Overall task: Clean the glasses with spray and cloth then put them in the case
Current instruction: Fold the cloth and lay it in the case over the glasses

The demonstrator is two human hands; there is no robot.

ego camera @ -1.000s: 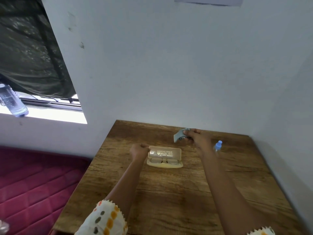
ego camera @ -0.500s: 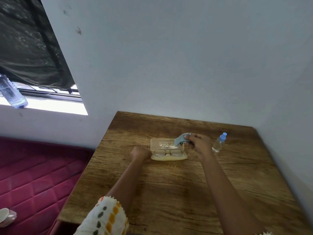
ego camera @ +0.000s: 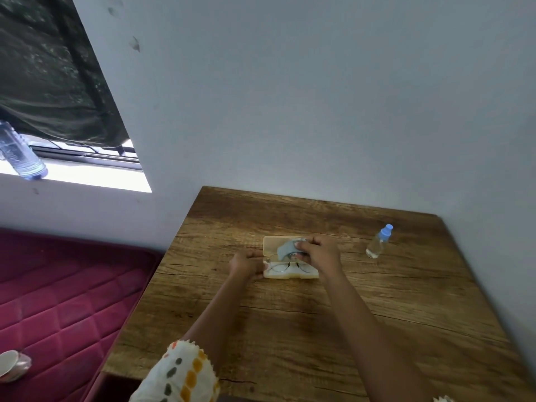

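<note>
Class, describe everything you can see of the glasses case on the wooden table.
The case is a cream, plastic-looking hinged box lying open on the wooden table, with its lid tipped back towards the wall. Thin-rimmed glasses lie inside it. The left hand holds its left end. The right hand, pinching a grey-blue cloth, reaches over its right half and hides part of the lid.
</note>
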